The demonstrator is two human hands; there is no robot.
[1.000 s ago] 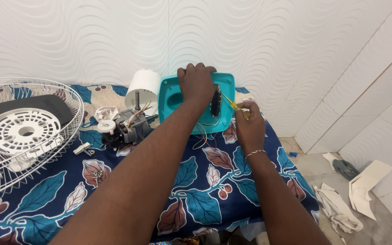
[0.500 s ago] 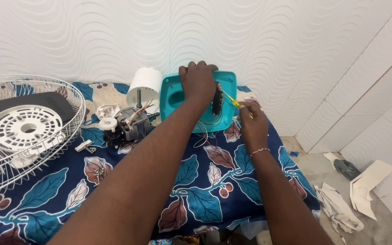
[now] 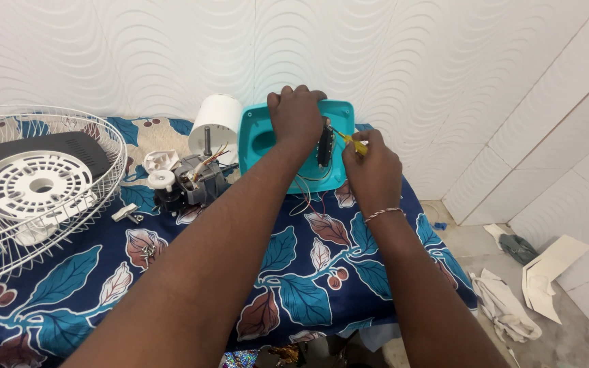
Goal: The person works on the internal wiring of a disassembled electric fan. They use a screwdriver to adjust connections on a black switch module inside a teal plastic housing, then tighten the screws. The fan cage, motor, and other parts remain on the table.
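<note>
Both arms reached forward from the lower edge of the frame toward its upper middle. The left hand (image 3: 296, 117) lay palm down, fingers curled over and pressing flat, its forearm stretched long and diagonal from the lower left. The right hand (image 3: 371, 165) sat just right of it, fingers pinched in a closed grip, a thin bracelet at the wrist.

2 hands at work: left hand (image 3: 298, 116), right hand (image 3: 373, 167). 1 teal housing (image 3: 257, 140), 1 yellow screwdriver (image 3: 349, 141), 1 motor (image 3: 195, 184), 1 white cylinder (image 3: 217, 119), 1 wire fan guard (image 3: 107, 146), 1 floral cloth (image 3: 294, 272) on worktop. Approx. 3 scraps on floor.
</note>
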